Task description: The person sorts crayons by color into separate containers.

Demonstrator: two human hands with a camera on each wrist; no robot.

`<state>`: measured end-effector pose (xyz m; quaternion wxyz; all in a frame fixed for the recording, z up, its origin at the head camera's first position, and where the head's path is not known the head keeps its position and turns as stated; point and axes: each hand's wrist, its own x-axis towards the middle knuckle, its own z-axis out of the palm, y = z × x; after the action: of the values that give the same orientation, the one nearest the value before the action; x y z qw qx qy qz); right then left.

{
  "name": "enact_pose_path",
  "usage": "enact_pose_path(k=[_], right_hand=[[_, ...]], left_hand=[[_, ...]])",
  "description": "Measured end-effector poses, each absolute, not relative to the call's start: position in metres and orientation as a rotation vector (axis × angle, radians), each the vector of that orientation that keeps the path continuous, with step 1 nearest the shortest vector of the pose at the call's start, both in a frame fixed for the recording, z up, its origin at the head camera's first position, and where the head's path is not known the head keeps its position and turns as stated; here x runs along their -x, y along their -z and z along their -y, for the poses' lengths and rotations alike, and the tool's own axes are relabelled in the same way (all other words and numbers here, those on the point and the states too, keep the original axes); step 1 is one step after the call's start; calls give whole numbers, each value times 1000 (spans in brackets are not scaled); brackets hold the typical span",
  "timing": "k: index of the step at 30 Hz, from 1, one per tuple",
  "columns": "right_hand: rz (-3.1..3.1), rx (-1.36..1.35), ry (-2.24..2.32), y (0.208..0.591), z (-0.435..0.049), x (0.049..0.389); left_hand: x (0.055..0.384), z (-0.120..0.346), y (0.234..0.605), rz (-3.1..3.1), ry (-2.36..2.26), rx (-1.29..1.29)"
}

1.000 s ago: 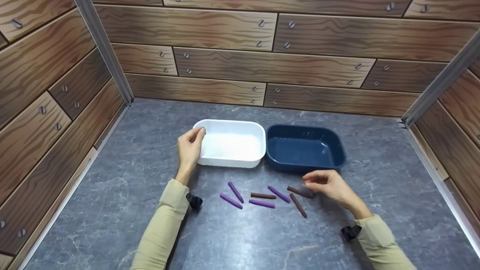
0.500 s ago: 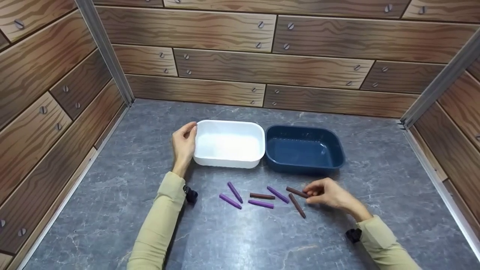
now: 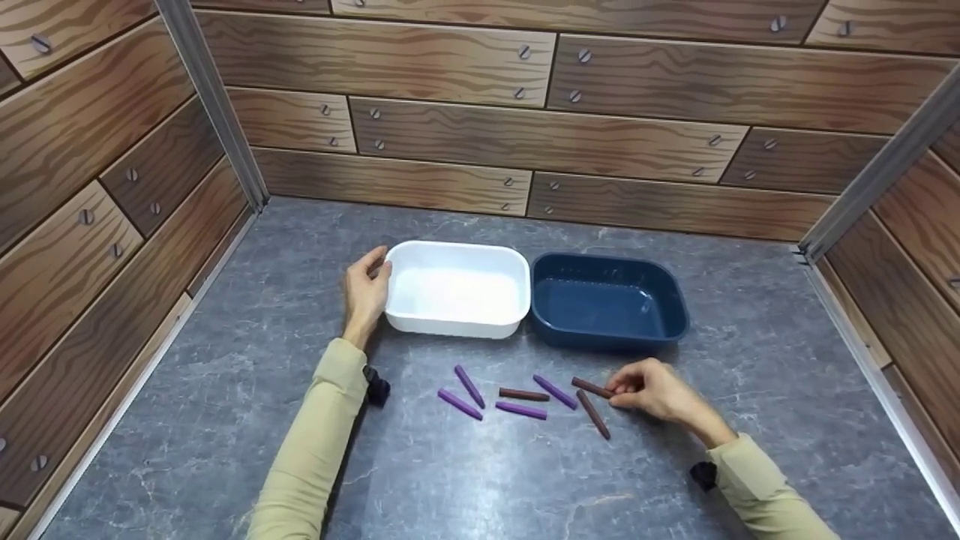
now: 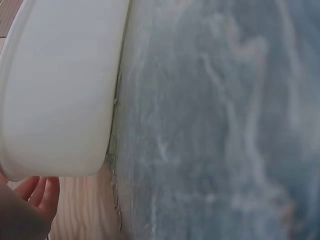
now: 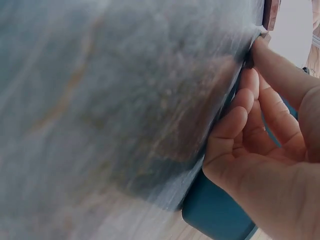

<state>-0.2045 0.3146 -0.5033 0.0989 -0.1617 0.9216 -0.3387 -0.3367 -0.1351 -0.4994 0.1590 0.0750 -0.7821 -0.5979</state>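
Observation:
In the head view my right hand (image 3: 652, 390) pinches the right end of a brown crayon (image 3: 591, 387) low over the table; its fingertips are around that end. In the right wrist view thumb (image 5: 272, 65) and index finger meet at the crayon's dark end, mostly hidden. A second brown crayon (image 3: 593, 414) lies just below it, and a third brown crayon (image 3: 524, 394) lies further left. Several purple crayons, such as one purple crayon (image 3: 555, 391), lie among them. My left hand (image 3: 366, 289) rests against the left end of the white container (image 3: 457, 328), its fingers (image 4: 49, 196) along the outside.
A dark blue container (image 3: 607, 339) stands right beside the white one, both with nothing visible inside. Grey marbled tabletop (image 3: 465, 487) spreads under everything. Wood-patterned walls (image 3: 637, 82) enclose the back and both sides.
My left hand has moved from over the white container's left rim to its outer side. My right hand has come down onto the brown crayon's end and taken hold of it.

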Motion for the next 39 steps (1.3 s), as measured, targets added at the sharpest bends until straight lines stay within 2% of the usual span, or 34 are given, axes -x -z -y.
enact_pose_path(k=[14,26,39], right_hand=[[-2792,348,1039,503,-318,205],[-2573,263,1358,502,-320,204],[-2575,499,1495,487,-266,208]], left_hand=[[339,135,502,2392,1665,-228],[338,133,502,2450,1623,-203],[338,128,501,2417,1597,-180]])
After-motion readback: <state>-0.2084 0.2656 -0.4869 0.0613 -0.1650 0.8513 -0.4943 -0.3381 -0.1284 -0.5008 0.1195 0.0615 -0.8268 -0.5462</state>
